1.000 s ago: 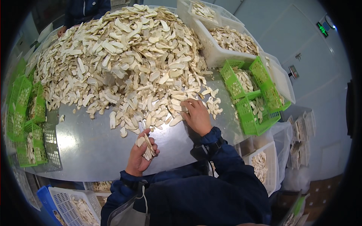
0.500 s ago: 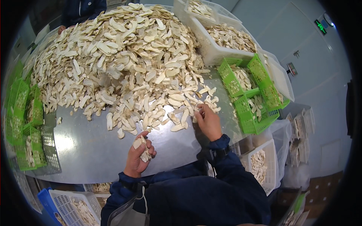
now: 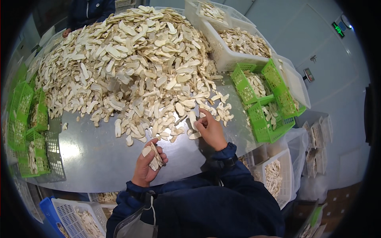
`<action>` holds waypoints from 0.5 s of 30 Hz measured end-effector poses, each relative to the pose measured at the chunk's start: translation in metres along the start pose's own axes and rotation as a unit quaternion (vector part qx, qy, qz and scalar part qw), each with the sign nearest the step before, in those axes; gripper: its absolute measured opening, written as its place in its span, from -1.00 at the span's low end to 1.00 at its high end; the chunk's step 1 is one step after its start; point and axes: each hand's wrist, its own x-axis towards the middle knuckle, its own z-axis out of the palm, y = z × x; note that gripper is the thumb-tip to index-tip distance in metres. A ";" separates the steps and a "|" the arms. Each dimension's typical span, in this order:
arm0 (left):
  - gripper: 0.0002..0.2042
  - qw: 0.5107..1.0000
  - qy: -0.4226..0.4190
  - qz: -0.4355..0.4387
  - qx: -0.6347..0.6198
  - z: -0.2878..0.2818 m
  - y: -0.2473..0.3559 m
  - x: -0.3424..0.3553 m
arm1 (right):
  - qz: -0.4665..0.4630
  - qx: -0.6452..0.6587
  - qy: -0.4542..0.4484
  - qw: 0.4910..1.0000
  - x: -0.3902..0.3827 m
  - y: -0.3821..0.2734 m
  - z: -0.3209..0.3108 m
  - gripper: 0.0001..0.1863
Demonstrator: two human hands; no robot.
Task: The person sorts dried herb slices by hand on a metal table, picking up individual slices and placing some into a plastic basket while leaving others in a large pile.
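Note:
A large heap of pale, elongated dried slices (image 3: 131,59), of a kind I cannot make out for certain, covers the far part of a metal table (image 3: 95,158). My left hand (image 3: 146,162) is curled around a small stack of these slices (image 3: 156,158) near the table's front edge. At the heap's near right fringe, my right hand (image 3: 210,130) has thumb and forefinger at one long slice (image 3: 193,118), apparently pinching it. Another slice (image 3: 195,135) lies just below its thumb.
Green slotted baskets (image 3: 274,127) holding slices stand at the right; more green baskets (image 3: 37,152) line the left edge. A white crate (image 3: 220,53) full of slices sits at the back right. Crates (image 3: 285,178) stand below the table. Across the heap is another person (image 3: 89,12).
My right hand has drawn slightly left and nearer, from the loose slices at the fringe to a long slice. My left hand still holds its stack, now fanned a little more.

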 end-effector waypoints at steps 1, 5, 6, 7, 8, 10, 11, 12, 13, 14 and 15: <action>-0.50 1.000 0.000 0.000 -0.001 0.000 0.000 0.000 | 0.000 -0.001 0.000 1.000 -0.001 -0.001 -0.001 -0.42; -0.49 1.000 0.022 0.001 0.008 0.003 -0.002 0.001 | 0.008 0.117 -0.065 0.991 -0.006 -0.003 0.001 -0.57; -0.49 1.000 0.027 0.006 0.011 0.004 -0.003 0.002 | 0.018 0.171 -0.103 0.980 -0.008 -0.006 0.005 -0.61; -0.49 1.000 0.027 0.006 0.012 0.002 -0.003 0.002 | 0.031 0.184 -0.145 0.972 -0.011 -0.010 0.011 -0.66; -0.47 1.000 0.017 0.011 0.016 -0.001 -0.003 0.002 | 0.033 0.225 -0.179 0.957 -0.017 -0.014 0.019 -0.67; -0.45 1.000 0.007 0.018 0.021 -0.004 -0.002 0.001 | 0.031 0.217 -0.256 0.941 -0.027 -0.035 0.031 -0.69; -0.42 1.000 0.009 0.018 0.021 -0.005 -0.002 0.001 | -0.015 0.212 -0.272 0.939 -0.033 -0.034 0.041 -0.69; -0.40 1.000 0.012 0.017 0.020 -0.003 -0.001 0.001 | -0.061 0.206 -0.287 0.933 -0.036 -0.039 0.047 -0.70; -0.40 1.000 0.012 0.017 0.021 0.000 -0.001 0.001 | -0.047 0.216 -0.313 0.924 -0.040 -0.043 0.050 -0.72; -0.38 0.999 0.018 0.018 0.033 0.002 -0.002 0.000 | -0.046 0.216 -0.313 0.924 -0.040 -0.045 0.052 -0.72; -0.37 0.998 0.025 0.021 0.045 0.004 -0.002 0.000 | -0.047 0.214 -0.328 0.919 -0.040 -0.047 0.054 -0.73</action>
